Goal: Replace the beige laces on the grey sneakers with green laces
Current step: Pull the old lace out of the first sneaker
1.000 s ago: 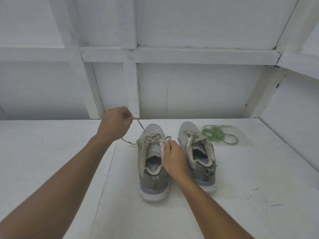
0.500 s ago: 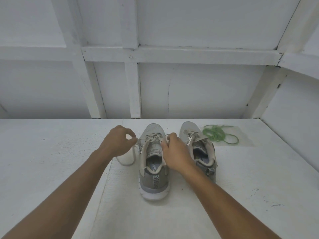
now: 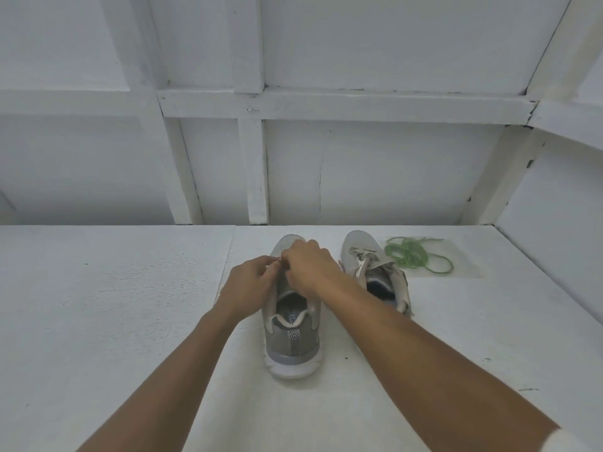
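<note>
above the table (image 3: 124, 321), left hand (image 3: 249, 283) and right hand (image 3: 315, 267) pinch sneaker lace (image 3: 273, 259).

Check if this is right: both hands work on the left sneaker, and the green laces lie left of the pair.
Not quite: the head view shows the green laces right of the pair. The left hand and right hand do work on the left sneaker.

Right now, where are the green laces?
In the head view, the green laces lie in a loose tangle at the far right of the white table, just right of the toe of the right-side sneaker.
</note>
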Demonstrator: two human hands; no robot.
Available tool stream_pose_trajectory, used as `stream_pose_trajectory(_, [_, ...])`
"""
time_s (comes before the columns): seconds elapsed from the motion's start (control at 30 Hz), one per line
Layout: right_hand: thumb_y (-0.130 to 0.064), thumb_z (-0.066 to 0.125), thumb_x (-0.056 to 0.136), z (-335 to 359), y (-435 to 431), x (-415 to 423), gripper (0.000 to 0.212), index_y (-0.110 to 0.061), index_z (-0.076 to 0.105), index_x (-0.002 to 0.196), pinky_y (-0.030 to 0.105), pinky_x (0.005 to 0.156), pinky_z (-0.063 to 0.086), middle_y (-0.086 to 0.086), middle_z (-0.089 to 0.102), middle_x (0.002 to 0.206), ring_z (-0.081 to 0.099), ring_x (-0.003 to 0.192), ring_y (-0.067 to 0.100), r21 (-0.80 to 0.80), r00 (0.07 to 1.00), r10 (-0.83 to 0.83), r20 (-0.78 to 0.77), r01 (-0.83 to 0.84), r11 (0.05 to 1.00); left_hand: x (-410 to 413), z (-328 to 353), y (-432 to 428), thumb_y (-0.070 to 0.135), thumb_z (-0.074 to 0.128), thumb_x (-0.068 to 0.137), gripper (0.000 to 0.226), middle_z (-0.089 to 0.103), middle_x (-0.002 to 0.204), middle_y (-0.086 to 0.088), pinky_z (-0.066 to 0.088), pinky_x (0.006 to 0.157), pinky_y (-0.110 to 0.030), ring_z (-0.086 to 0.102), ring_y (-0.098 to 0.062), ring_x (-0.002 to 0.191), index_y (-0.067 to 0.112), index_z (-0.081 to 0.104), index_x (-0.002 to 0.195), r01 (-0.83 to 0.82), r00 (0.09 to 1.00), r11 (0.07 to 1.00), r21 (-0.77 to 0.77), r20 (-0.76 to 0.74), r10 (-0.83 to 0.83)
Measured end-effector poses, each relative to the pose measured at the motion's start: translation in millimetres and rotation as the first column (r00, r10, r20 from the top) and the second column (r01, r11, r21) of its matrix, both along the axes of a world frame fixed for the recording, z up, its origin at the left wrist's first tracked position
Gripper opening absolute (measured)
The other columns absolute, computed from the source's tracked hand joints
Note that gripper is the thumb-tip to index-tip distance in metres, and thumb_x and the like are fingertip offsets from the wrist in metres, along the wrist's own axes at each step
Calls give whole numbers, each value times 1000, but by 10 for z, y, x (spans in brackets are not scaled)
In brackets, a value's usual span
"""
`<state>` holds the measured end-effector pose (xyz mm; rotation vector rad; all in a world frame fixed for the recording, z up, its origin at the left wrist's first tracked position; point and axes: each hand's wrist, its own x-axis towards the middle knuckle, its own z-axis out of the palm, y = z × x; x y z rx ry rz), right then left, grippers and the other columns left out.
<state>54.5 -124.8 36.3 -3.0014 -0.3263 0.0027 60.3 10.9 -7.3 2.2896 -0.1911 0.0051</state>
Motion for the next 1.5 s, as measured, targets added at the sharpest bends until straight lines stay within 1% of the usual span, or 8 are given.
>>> stream_pose_trajectory(0.1, [-16, 48, 90, -49, 17, 60, 23, -20, 60, 109, 38, 85, 34, 6, 54, 115, 43, 113, 29, 18, 1000, -16, 3, 16, 1000, -50, -46, -39, 31, 40, 102, 31, 68, 109, 3, 45, 86, -29, 58, -14, 99, 23, 67, 115, -39, 999, 998, -58, 29, 41])
stream_pose_trajectory(0.27, [-19, 50, 88, 82, -103, 179, 24, -23, 63, 108, 41, 93, 32, 2, 54, 113, 38, 117, 29, -46, 993, -104, 54, 106, 993, -115, -95, -75, 23, 38, 103, 32, 64, 100, 7, 36, 71, -7, 55, -11, 94, 17, 67, 112, -107, 993, 980, -168, 39, 115])
stream_pose_trajectory(0.5, [-17, 50, 85, 203, -233, 242, 30, -13, 55, 115, 43, 94, 31, 6, 50, 119, 37, 118, 31, 0, 964, -253, 82, 254, 967, -86, -229, -61, 28, 35, 103, 35, 68, 102, 7, 44, 82, -27, 60, -13, 99, 21, 68, 110, -116, 992, 962, -246, 17, 124])
stream_pose_trajectory(0.83, [-17, 54, 90, -56, -57, 260, 18, -26, 65, 101, 46, 98, 22, -5, 56, 122, 22, 137, 26, 76, 999, -25, -42, 29, 997, -69, -253, -68, 25, 35, 103, 34, 69, 101, 3, 44, 80, -29, 61, -15, 97, 18, 68, 110, -120, 991, 961, -250, 25, 130])
stream_pose_trajectory(1.1, [-12, 44, 83, 314, -421, 348, 26, -15, 61, 102, 45, 93, 35, 3, 58, 107, 44, 111, 31, 233, 915, -365, 172, 323, 917, -91, -245, -75, 25, 35, 103, 34, 67, 103, 5, 41, 80, -25, 59, -14, 97, 19, 67, 114, -131, 990, 957, -258, 18, 140])
stream_pose_trajectory(1.23, [-26, 51, 85, 230, -306, 288, 41, -19, 54, 126, 47, 101, 28, 2, 48, 134, 34, 128, 29, 238, 971, -213, 110, 183, 954, -84, -245, -86, 24, 36, 103, 33, 67, 104, 5, 41, 81, -26, 59, -14, 99, 18, 67, 112, -144, 988, 954, -264, 18, 155])
stream_pose_trajectory(1.4, [-29, 55, 89, -11, -45, 240, 15, -25, 66, 99, 53, 109, 15, -2, 49, 132, 8, 144, 30, 27, 999, -32, -44, 33, 999, -77, -254, -80, 23, 36, 103, 32, 67, 101, 5, 43, 81, -29, 60, -15, 97, 20, 67, 110, -132, 989, 956, -263, 31, 145])
stream_pose_trajectory(1.5, [-19, 55, 88, -33, -38, 241, 13, -21, 65, 96, 50, 107, 19, 0, 54, 125, 15, 143, 28, 11, 997, -63, -49, 63, 998, -88, -246, -77, 23, 36, 103, 32, 66, 99, 8, 42, 80, -27, 59, -14, 96, 21, 67, 108, -140, 988, 952, -273, 22, 152])
